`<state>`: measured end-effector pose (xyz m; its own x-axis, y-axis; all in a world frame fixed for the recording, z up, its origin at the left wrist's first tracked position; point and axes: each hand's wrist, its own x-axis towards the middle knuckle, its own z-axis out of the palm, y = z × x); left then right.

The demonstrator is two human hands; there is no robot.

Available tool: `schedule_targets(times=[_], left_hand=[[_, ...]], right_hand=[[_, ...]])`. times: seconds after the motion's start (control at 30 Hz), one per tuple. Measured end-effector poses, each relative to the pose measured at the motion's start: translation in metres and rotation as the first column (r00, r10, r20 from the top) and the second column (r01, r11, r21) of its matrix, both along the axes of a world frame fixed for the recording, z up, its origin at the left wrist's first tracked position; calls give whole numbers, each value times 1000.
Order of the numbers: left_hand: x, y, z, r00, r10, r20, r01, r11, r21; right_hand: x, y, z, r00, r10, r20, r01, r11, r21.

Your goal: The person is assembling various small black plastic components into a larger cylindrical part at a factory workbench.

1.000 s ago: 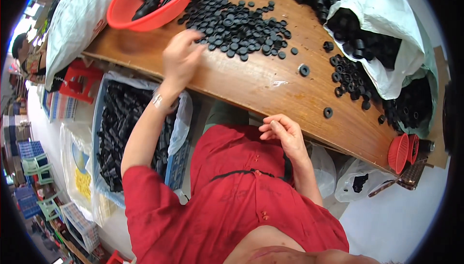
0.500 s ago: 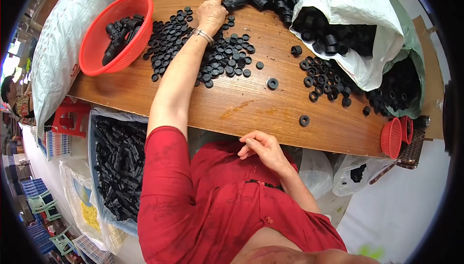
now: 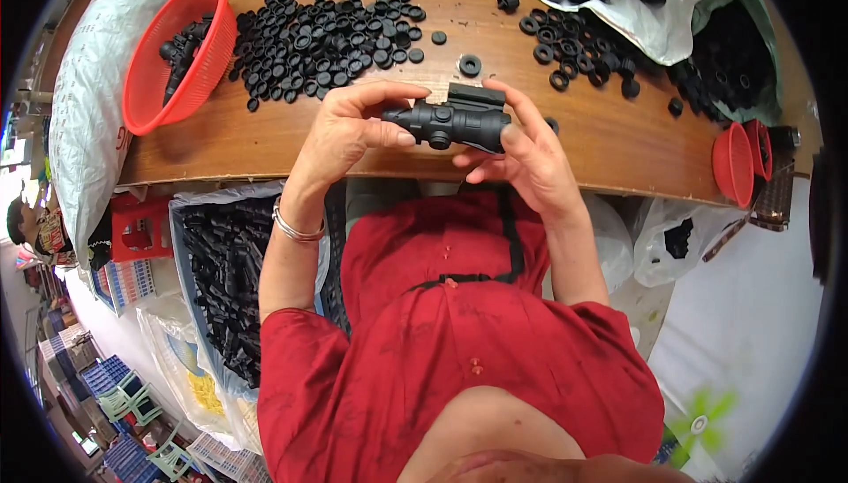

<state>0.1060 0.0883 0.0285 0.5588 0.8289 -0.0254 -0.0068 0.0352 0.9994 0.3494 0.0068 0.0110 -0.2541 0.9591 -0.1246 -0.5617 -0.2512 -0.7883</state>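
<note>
A black plastic scope is held level between both hands, just over the table's front edge. Its stubby body has a round knob on the side and a flat rail along the far side. My left hand, with a bangle on the wrist, pinches the narrow end between thumb and fingers. The wider end lies in the grip of my right hand, thumb on the near side and forefinger over the far side. Beyond them lies a spread of small round black caps. A single black ring sits close behind the scope.
At the left stands a red basket with black scopes, beside a white sack. Black rings lie at the right, near an open white sack. Below the table edge, a lined bin holds many black parts. Small red baskets stand far right.
My left hand has come back from the far pile toward me, bringing a scope. My right hand has risen from my lap and taken hold of it too. The view has shifted.
</note>
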Motion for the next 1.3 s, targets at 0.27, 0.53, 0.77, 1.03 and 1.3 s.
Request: schedule_targets(times=[0.27, 0.53, 0.77, 1.03, 1.3], left_hand=[[45, -66, -39, 739, 209, 640, 96, 908, -408], [34, -81, -37, 889, 129, 439, 87, 894, -439], [46, -95, -35, 906, -197, 374, 388, 742, -548], [52, -112, -29, 994, -8, -111, -22, 962, -273], [50, -111, -58, 847, -72, 527, 472, 557, -683]], right_hand=[[-62, -31, -16, 916, -198, -348, 241, 967, 85], [-25, -48, -20, 805, -395, 442, 277, 910, 309], [-14, -38, 1, 988, -56, 142, 38, 991, 125], [-19, -54, -19, 993, -107, 54, 102, 991, 83], [-8, -56, -10, 994, -25, 104, 27, 1000, -16]])
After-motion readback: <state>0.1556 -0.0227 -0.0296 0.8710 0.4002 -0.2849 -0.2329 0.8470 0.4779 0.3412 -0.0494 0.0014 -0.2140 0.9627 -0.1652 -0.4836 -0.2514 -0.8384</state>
